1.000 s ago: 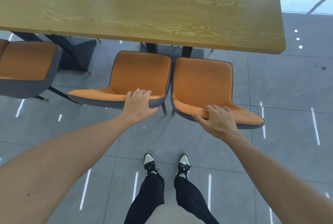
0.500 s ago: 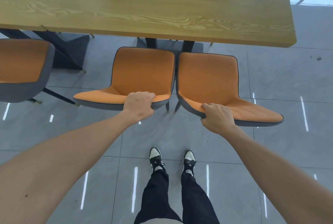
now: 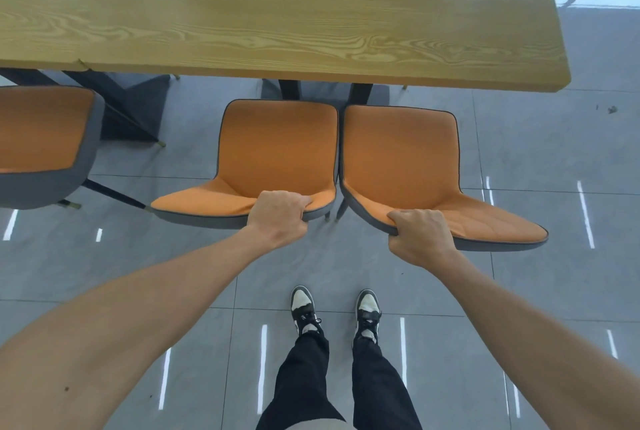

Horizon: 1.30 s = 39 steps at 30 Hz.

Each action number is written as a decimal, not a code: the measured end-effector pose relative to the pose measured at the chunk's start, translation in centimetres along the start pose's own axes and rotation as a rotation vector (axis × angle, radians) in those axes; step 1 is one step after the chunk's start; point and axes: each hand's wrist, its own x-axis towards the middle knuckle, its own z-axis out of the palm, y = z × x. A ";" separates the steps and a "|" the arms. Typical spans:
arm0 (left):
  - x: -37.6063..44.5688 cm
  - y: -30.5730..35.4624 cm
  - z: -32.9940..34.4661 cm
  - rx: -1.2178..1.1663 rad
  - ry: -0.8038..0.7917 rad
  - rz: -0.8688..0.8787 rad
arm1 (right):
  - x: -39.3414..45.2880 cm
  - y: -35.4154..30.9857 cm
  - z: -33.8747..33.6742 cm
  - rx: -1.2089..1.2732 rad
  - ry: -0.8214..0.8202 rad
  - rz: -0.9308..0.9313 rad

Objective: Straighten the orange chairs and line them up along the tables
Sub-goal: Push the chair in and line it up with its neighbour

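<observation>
Fingers of both hands curl closed around chair backrests.

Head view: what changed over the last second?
Both hands went from lying flat on the chair backs to closed grips: left hand on the left chair, right hand on the right chair. The two chairs look slightly squarer to the table and sit edge to edge. The far-left chair, the table and the person's feet stayed as they were.
</observation>
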 end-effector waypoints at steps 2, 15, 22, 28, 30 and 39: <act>0.1 -0.1 0.3 -0.004 0.012 0.003 | 0.1 0.1 0.4 0.008 0.025 -0.005; 0.1 0.3 -0.3 -0.014 -0.015 -0.050 | 0.0 0.2 0.2 0.025 0.018 0.028; 0.2 0.8 -1.1 0.015 -0.079 -0.098 | 0.2 -0.2 -0.8 0.058 -0.063 0.069; -0.2 1.1 -3.5 -0.153 -0.266 -0.133 | 1.6 -1.1 -2.6 0.171 -0.336 0.159; -1.0 1.0 -5.0 -0.249 -0.308 -0.153 | 2.5 -1.7 -3.5 0.233 -0.487 0.197; -8.8 -8.1 -9.0 -0.345 -0.204 -0.485 | 9.4 -13.3 -10.0 0.259 -0.483 0.014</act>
